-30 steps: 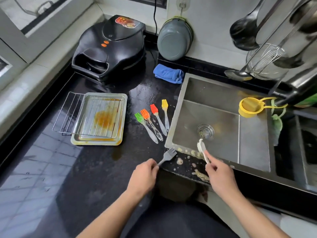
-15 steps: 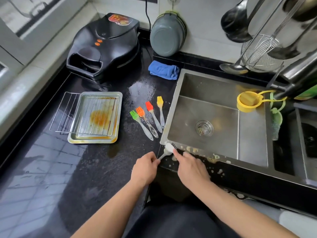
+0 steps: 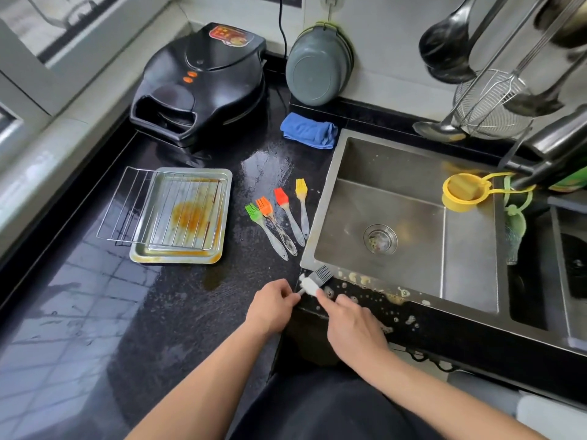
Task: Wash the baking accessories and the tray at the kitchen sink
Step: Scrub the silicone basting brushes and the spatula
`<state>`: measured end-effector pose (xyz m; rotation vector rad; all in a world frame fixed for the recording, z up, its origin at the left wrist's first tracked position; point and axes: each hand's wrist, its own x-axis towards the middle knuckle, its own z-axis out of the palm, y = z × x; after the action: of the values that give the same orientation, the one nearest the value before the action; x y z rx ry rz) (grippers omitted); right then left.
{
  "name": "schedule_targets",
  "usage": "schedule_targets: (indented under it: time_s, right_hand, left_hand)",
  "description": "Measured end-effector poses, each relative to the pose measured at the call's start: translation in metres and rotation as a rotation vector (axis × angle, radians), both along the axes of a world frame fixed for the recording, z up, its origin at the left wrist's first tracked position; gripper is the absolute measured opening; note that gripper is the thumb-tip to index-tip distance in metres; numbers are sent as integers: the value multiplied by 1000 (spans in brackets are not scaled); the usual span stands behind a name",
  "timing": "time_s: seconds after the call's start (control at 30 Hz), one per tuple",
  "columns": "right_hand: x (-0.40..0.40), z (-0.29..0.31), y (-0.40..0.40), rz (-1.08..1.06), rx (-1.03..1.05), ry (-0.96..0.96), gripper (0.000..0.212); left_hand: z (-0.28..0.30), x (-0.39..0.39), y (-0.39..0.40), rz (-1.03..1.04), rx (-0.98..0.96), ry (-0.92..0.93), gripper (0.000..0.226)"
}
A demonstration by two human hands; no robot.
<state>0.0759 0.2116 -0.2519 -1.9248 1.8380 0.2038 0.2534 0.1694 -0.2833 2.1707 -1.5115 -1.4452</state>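
The grey brush (image 3: 321, 274) sits at the sink's (image 3: 470, 300) near-left corner, its handle gripped by the left hand (image 3: 273, 308). The right hand (image 3: 352, 328) pinches a white scrubber (image 3: 308, 284) against it. The stained tray (image 3: 182, 214) lies on the counter (image 3: 95, 312) to the left.

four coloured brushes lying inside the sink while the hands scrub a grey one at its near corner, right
Not quite. The four coloured brushes lie on the black counter left of the sink, not inside it; the head view shows this. The hands do work the grey brush at its near corner.
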Motion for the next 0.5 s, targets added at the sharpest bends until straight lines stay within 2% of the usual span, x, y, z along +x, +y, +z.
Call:
schedule_targets:
  time_s: [0.13,0.23,0.37,0.5]
  right_hand:
    - [-6,-4,-4,-96,-38,-3,63]
    - [3,-5,6,-8,-67,-21,62]
    - [-1,-6,-8,-179,-35,-59,65]
    - [-11,0,-15,-62,-14,4,65]
  left_hand:
    - [-3,4,-3,38,37,82,22]
    - [-4,5,-4,37,41,116,24]
    - [-3,4,-4,61,44,138,26]
    - [-3,5,-4,57,58,146,24]
